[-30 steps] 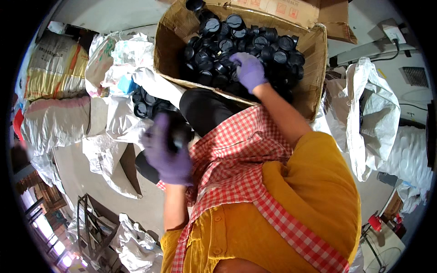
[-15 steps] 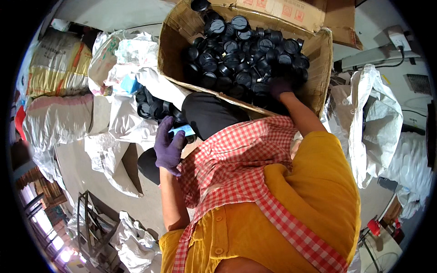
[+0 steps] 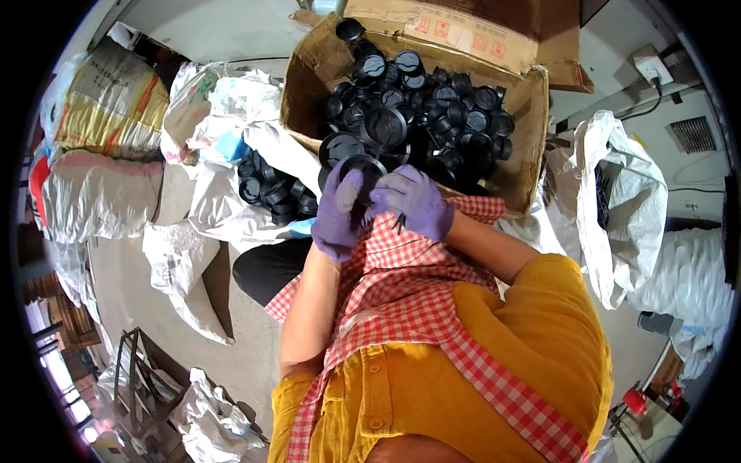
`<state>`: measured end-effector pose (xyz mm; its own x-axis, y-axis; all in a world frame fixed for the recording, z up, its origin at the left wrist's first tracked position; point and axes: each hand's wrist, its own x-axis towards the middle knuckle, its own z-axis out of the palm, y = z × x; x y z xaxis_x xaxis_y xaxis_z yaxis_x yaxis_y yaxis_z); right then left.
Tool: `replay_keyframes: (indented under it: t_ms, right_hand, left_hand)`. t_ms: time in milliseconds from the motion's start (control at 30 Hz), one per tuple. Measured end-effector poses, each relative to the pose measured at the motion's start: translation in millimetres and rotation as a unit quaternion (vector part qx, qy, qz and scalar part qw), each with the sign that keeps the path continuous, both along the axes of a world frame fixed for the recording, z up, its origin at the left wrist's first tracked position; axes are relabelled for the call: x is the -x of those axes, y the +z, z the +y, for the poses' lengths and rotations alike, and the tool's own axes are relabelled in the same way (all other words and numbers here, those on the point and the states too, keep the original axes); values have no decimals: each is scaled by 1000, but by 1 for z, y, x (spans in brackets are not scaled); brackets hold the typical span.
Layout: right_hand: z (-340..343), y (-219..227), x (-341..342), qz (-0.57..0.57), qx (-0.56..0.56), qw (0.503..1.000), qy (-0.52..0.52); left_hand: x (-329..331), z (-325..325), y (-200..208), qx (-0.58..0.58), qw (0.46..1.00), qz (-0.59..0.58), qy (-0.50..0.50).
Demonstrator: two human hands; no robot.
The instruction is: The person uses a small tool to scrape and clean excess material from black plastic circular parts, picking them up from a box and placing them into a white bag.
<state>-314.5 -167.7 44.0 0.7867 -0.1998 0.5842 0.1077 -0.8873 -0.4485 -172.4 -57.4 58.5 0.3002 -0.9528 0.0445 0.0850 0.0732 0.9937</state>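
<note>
Head view: cardboard box full of black caps; both hands' fingers clamped on one cap.

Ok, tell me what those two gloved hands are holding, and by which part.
Both hold one round black plastic cap by its rim: left hand on the left edge, right hand on the lower right edge, above the cardboard box of similar caps.

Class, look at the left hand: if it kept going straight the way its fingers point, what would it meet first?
Probably the round black lid the left hand already touches; beyond that, the black lids heaped in the cardboard box. Depth is uncertain.
</note>
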Motion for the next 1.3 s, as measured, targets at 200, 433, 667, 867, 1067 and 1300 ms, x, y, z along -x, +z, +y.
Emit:
replay_keyframes:
  t_ms: [200,433,667,867,1067,1300]
  right_hand:
    - [-10,3,-1,-34,-102,992,-63]
    - [-18,25,15,6,-110,991,-77]
    - [-25,3,8,231,-181,956,-3]
    - [-17,-6,-13,278,-102,955,5]
    - [-10,19,-16,382,-88,906,160]
    - [44,37,7,452,-586,487,463]
  left_hand:
    - [-3,-4,7,-124,942,279,137]
    - [1,8,-8,-129,972,165,108]
    - [5,26,-14,-148,967,182,99]
    - [-8,31,-22,-204,971,-19,126]
    - [3,48,40,-205,895,-395,-9]
    - [22,96,137,172,650,-736,-73]
